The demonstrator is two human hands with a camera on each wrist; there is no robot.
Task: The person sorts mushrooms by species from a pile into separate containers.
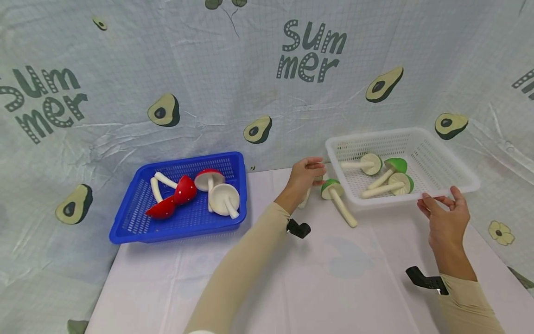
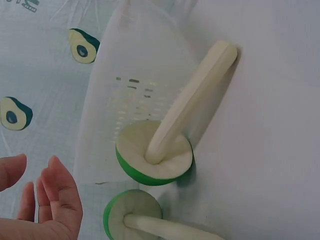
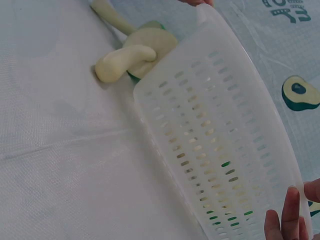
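My right hand [image 1: 448,220] grips the front right rim of a white plastic basket [image 1: 467,178], thumb and fingers on either side of the rim in the right wrist view. Three green-capped toy mushrooms, one of them the upper-right mushroom [image 1: 396,164], lie inside. By the basket's left end is my left hand [image 1: 302,178], fingers loosely bent and holding nothing in the left wrist view. Just outside the basket a green-capped mushroom [image 1: 344,211] lies on the table, stem toward me. A second loose mushroom [image 2: 132,215] is partly hidden behind the left hand in the head view.
A blue basket [image 1: 137,236] stands at the left, with several red-capped mushrooms [image 1: 185,190] in it. Patterned cloth [image 1: 208,102] hangs behind the white-covered table [image 1: 317,287], close to the back of both baskets.
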